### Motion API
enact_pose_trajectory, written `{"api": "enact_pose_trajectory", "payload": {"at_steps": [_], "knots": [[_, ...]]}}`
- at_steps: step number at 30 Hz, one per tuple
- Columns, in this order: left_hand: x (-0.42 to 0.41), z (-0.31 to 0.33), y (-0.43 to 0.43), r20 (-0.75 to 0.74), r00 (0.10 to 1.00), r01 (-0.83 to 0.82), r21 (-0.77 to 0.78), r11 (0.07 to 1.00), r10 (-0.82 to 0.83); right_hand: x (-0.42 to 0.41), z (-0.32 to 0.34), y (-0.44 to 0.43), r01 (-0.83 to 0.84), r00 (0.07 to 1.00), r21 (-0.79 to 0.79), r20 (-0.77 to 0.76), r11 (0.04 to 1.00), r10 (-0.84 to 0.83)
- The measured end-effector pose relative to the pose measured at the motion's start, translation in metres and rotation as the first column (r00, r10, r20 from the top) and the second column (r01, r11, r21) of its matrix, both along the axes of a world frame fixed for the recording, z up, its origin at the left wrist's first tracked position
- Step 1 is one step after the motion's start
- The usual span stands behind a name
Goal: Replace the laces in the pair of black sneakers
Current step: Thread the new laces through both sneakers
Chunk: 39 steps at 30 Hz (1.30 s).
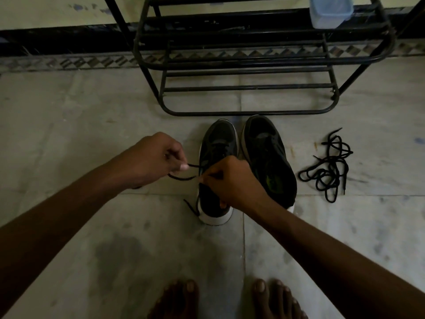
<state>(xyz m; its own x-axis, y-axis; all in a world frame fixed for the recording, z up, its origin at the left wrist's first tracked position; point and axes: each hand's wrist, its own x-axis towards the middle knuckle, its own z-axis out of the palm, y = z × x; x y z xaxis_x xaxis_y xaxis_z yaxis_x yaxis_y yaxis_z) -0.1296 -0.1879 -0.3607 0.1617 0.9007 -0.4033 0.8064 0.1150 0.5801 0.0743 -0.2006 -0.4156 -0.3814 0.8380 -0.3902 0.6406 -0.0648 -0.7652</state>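
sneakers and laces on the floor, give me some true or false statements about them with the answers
1. The left hand and the right hand each pinch the lace of the sneaker on the left. True.
2. The loose laces lie inside the other sneaker. False: they lie heaped on the floor to its right, apart from it.
3. Both sneakers stand on a shelf of the black rack. False: they stand side by side on the floor in front of it.
4. A blue plastic container sits on the black rack. True.
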Motion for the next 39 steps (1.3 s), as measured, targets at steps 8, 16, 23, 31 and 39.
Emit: {"api": "enact_pose_trajectory", "payload": {"at_steps": [8, 16, 23, 31, 39], "knots": [[-0.003, 0.008, 0.008, 0.028, 0.991, 0.129, 0.067, 0.989, -0.131, 0.014, 0.007, -0.007, 0.109, 0.990, 0.055, -0.101, 0.993, -0.103], [0.035, -0.024, -0.003, 0.577, 0.815, -0.041, -0.028, 0.999, 0.050, 0.035, 0.052, -0.003, -0.084, 0.976, 0.347, -0.160, 0.934, 0.147], [0.040, -0.034, -0.002, 0.558, 0.820, 0.099, 0.086, 0.991, -0.130, 0.057, 0.053, 0.026, 0.078, 0.979, 0.389, -0.205, 0.918, 0.003], [0.046, -0.046, -0.003, 0.395, 0.917, -0.101, 0.347, 0.932, -0.047, 0.051, 0.042, 0.025, 0.083, 0.959, 0.396, -0.280, 0.915, 0.034], [0.045, -0.046, 0.005, 0.496, 0.855, -0.234, 0.109, 0.966, 0.151, 0.056, 0.033, 0.026, 0.096, 0.946, 0.359, -0.323, 0.928, 0.026]]}}
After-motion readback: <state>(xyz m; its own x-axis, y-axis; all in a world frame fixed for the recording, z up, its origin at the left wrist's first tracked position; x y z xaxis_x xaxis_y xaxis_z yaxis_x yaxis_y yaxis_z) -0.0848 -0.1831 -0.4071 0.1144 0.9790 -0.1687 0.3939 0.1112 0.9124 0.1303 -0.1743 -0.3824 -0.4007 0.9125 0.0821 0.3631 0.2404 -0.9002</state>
